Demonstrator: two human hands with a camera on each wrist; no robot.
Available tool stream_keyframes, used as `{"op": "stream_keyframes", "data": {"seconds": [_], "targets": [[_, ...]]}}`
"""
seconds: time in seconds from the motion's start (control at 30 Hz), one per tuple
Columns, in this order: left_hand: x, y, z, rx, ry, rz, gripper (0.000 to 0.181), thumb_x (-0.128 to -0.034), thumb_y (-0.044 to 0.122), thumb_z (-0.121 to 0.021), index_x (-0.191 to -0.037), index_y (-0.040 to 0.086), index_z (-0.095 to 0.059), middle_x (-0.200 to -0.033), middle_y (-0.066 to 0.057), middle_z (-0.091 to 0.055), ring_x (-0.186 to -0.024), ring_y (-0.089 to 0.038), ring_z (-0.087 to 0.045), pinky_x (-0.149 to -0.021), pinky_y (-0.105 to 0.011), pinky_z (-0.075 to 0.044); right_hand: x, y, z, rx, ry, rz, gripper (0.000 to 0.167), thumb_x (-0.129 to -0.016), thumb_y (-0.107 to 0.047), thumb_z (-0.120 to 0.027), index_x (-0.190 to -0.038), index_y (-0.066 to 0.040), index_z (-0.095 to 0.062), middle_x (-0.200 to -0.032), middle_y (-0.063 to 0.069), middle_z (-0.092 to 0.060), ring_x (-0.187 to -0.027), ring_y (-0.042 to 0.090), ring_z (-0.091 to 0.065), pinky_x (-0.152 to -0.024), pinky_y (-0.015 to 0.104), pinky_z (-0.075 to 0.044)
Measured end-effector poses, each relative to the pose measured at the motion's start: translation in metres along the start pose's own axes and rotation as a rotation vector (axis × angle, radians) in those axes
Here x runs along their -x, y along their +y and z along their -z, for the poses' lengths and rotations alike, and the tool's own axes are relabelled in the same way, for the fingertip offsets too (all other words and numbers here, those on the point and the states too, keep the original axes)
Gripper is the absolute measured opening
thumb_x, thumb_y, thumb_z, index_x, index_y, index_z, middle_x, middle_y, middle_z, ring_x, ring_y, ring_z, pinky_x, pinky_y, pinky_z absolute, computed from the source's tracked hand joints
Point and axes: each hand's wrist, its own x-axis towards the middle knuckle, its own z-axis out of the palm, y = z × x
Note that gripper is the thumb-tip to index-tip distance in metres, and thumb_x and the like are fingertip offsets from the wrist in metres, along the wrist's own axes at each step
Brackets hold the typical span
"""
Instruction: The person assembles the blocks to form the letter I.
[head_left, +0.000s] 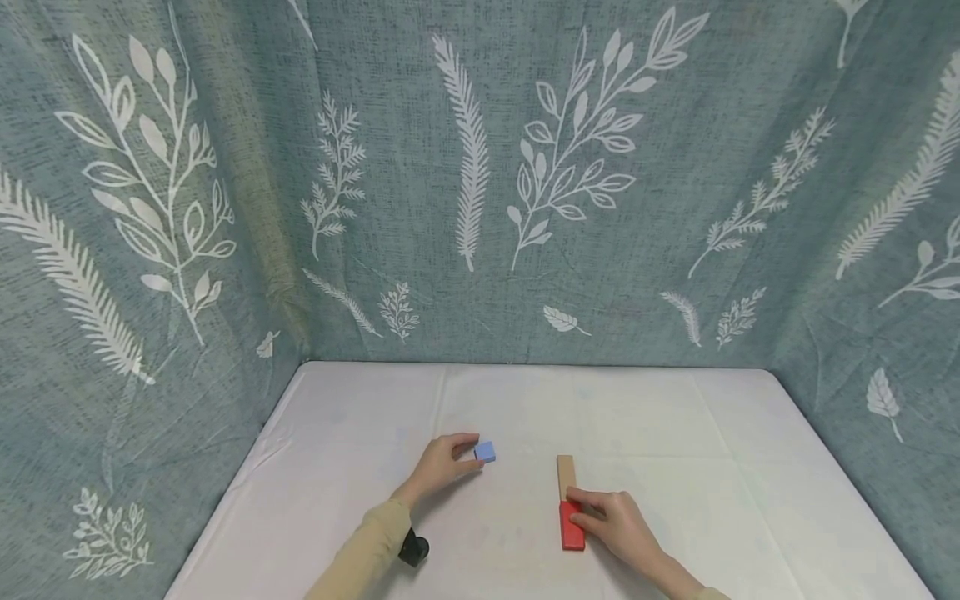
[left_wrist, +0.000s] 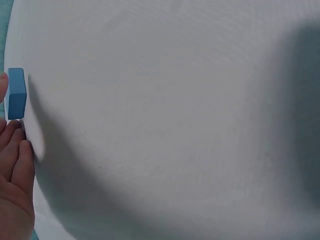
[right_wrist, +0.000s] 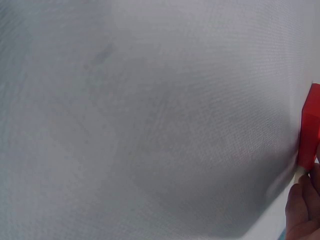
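A small blue block (head_left: 486,452) sits left of the table's middle. My left hand (head_left: 442,460) reaches it from the left, its thumb and fingertips on opposite sides of it. In the left wrist view the blue block (left_wrist: 17,93) shows between thumb and fingers at the left edge. My right hand (head_left: 617,523) pinches a red block (head_left: 572,537) between thumb and fingers from the right. A narrow tan wooden piece (head_left: 566,475) extends from its far end; whether the two are joined cannot be told. In the right wrist view the red block (right_wrist: 311,127) is cut off by the edge.
A white cloth covers the table (head_left: 675,433). Blue-green curtains (head_left: 420,208) with white leaf prints hang behind it and along both sides. A small black object (head_left: 414,547) shows beside the left sleeve, partly hidden.
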Motion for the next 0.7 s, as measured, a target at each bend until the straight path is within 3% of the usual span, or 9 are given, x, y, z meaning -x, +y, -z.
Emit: {"op": "stream_keyframes", "data": {"seconds": [0.47,0.7], "targets": [[0.003,-0.004,-0.008,0.012,0.108,-0.022,0.042,-0.0804,0.008,-0.073,-0.118,-0.006,-0.061,-0.122,-0.025,-0.062,-0.115,-0.038,-0.059,-0.098,-0.041,-0.050,0.000,0.001,-0.001,0.005,0.007,0.002,0.036,-0.079,-0.016,-0.075,-0.112,-0.002,-0.069,-0.114,0.011,-0.069,-0.109,0.030,-0.064,-0.086,0.034,-0.057],[0.005,-0.005,-0.013,-0.022,0.161,-0.015,0.038,-0.0785,0.010,-0.075,-0.113,-0.003,-0.065,-0.119,-0.022,-0.064,-0.113,-0.036,-0.061,-0.097,-0.040,-0.051,0.000,0.002,-0.002,0.018,0.013,0.004,0.035,-0.079,-0.016,-0.075,-0.111,-0.002,-0.070,-0.114,0.011,-0.069,-0.109,0.031,-0.064,-0.086,0.034,-0.057]]}}
